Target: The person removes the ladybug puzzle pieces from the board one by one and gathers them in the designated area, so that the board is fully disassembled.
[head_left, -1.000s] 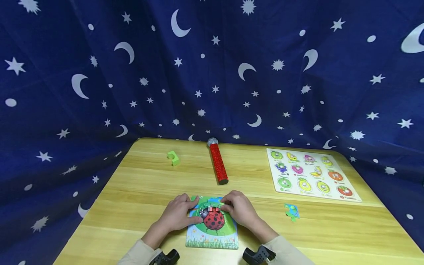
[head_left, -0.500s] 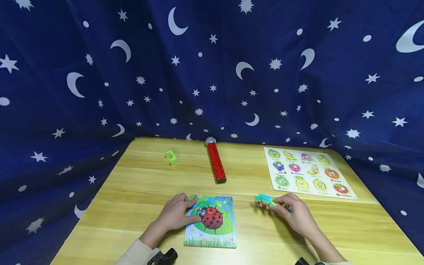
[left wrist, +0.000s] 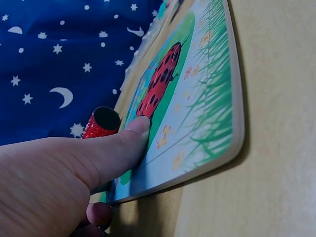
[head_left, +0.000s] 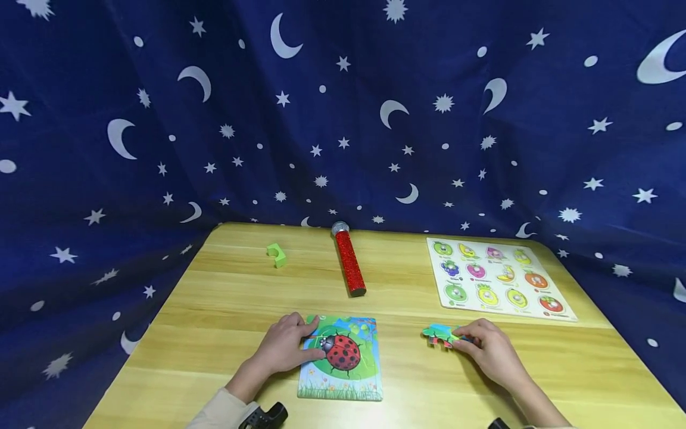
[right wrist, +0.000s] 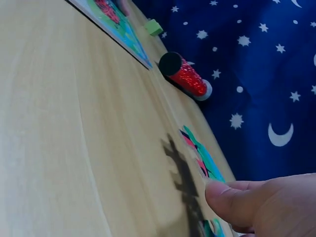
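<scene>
A ladybird puzzle board [head_left: 340,394] lies flat on a wooden table [head_left: 214,304]. The left hand [head_left: 286,347] rests at its left edge — thumb and index finger spread apart, presumably to steady it. Right of the board, the right hand [head_left: 494,353] clamps a jigsaw piece [head_left: 440,333] by one end, likely leaving the notched edge free. Beyond the board lies a red microphone [head_left: 351,262], perhaps out of the way.

Puzzle [head_left: 348,382]: black-spotted red ladybird [head_left: 344,354] on green. Microphone [head_left: 351,264]: glittery red. Curtain [head_left: 343,119]: blue, white-starred.
</scene>
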A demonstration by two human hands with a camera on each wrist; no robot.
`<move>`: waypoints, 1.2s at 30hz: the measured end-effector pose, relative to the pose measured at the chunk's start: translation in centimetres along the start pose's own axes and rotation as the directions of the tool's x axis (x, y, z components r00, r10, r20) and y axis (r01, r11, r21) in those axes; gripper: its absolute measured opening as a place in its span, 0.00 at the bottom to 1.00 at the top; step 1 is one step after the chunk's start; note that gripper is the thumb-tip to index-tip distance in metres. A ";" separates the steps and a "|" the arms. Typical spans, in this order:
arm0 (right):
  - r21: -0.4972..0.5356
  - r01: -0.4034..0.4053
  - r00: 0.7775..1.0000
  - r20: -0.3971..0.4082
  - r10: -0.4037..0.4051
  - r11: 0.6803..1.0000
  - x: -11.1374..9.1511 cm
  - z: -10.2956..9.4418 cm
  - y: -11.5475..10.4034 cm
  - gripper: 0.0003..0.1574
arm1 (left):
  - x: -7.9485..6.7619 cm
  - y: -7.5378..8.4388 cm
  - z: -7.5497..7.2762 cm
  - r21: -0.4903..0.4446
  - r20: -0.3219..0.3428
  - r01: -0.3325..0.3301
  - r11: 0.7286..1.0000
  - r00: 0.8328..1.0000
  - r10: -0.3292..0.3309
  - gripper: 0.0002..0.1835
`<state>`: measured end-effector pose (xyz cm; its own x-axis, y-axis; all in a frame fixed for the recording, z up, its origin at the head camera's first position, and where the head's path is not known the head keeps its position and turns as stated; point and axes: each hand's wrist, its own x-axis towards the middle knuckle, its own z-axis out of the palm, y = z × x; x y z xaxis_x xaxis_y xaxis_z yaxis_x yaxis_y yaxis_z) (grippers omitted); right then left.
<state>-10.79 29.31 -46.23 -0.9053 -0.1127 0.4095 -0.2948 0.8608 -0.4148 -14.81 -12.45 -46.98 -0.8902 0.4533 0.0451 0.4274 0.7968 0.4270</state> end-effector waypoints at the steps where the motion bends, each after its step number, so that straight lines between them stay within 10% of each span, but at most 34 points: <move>1: -0.006 -0.001 1.000 0.007 0.002 1.000 0.1 0.2 0.0 0.11 | 0.0 0.0 0.0 -0.003 0.000 0.000 1.000 1.000 0.000 0.41; 36: -0.074 -0.078 0.991 0.107 0.085 0.994 0.5 0.6 -0.4 0.09 | 0.0 0.0 0.1 0.004 -0.005 -0.016 1.000 1.000 0.016 0.41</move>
<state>-11.33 28.60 -46.29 -0.9546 -0.0912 0.2835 -0.2002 0.9013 -0.3841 -14.81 -12.47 -47.05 -0.8839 0.4642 0.0567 0.4425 0.7909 0.4228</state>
